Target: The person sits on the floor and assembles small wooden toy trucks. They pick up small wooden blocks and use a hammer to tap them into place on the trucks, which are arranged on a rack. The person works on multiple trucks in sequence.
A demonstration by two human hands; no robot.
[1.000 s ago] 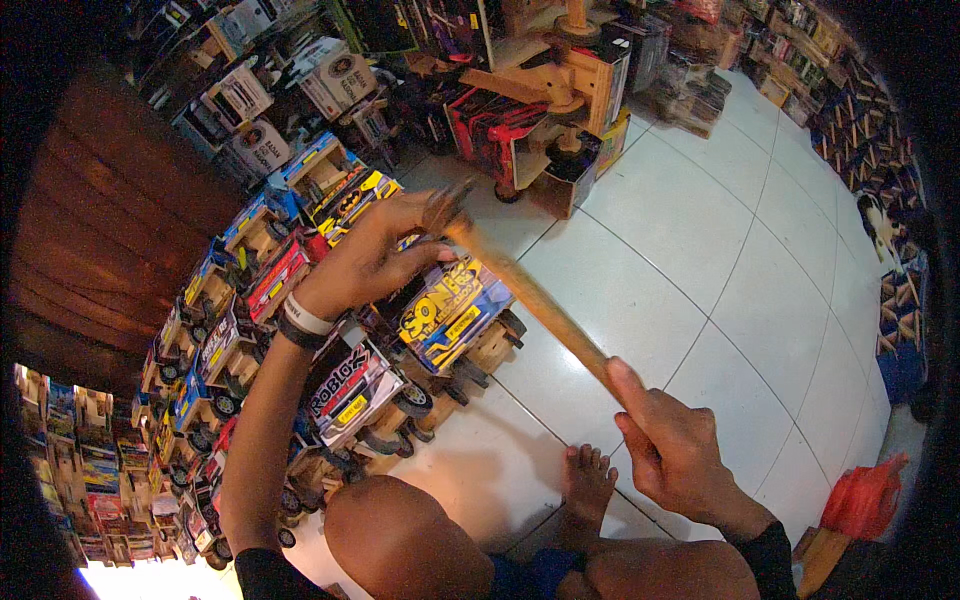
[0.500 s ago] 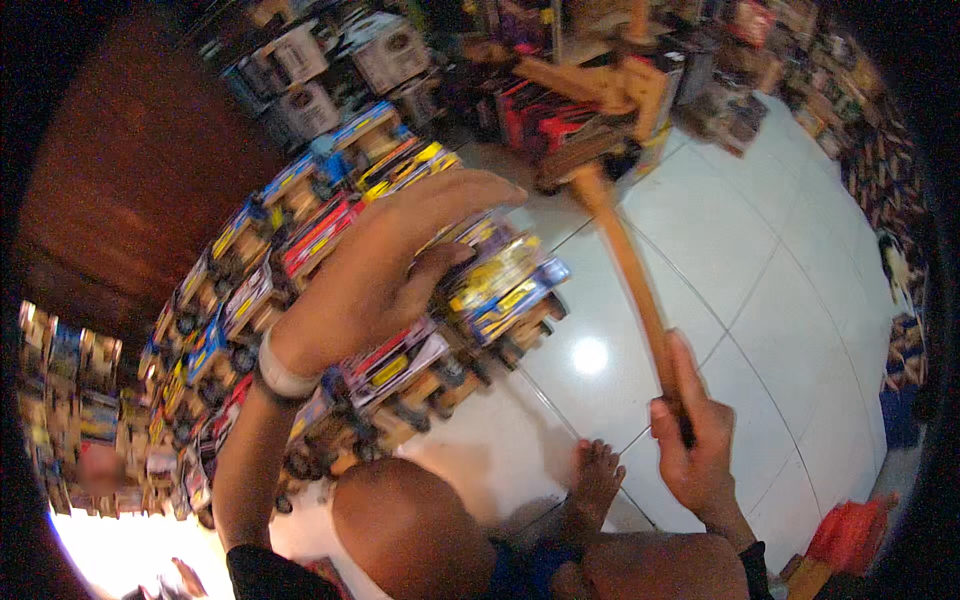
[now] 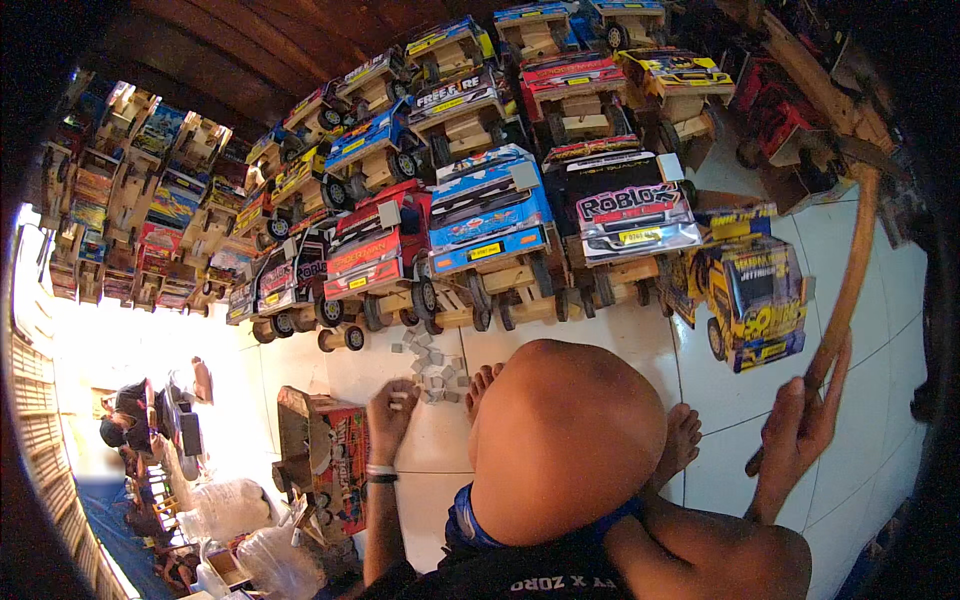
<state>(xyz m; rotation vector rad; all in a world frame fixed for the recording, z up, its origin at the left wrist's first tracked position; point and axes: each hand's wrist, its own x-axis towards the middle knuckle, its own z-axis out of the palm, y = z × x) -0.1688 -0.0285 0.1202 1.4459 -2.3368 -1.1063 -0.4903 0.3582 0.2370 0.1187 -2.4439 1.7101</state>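
White tiled floor (image 3: 880,330), rows of colourful wooden toy trucks (image 3: 490,215) stacked along the wall ahead. Your right hand (image 3: 800,430) is closed around a long wooden stick (image 3: 850,270) that runs up past the yellow truck (image 3: 755,300). Your left hand (image 3: 392,412) is down on the floor, fingers pinching at a pile of small grey blocks (image 3: 432,370) just beside your foot. A red toy truck (image 3: 325,460) lies near that wrist.
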